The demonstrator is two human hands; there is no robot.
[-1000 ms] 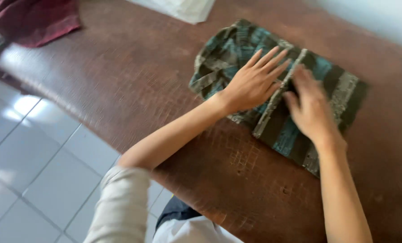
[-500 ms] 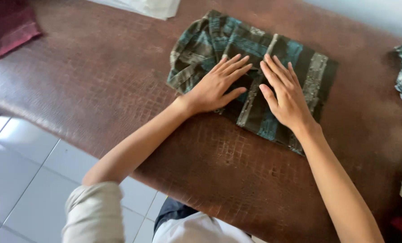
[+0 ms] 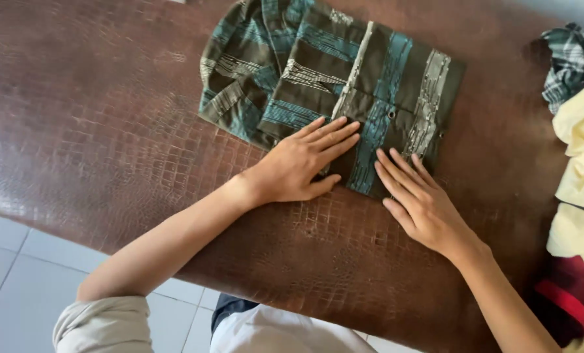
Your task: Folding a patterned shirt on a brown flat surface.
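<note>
Head view | our left hand (image 3: 298, 163) flat, fingers spread, palm on table, tips on near edge of folded shirt (image 3: 344, 85) | right hand (image 3: 419, 202) flat, fingers together, tips touching shirt's near-right corner | shirt mid-table (image 3: 96, 131), green/teal stripes | clothes pile (image 3: 583, 150) at right edge, maybe 3 pcs

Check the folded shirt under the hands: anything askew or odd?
The shirt is unevenly folded: its left part bunches with the collar askew, while the right part lies flat. Both hands, left and right, rest flat on its near edge.
</note>
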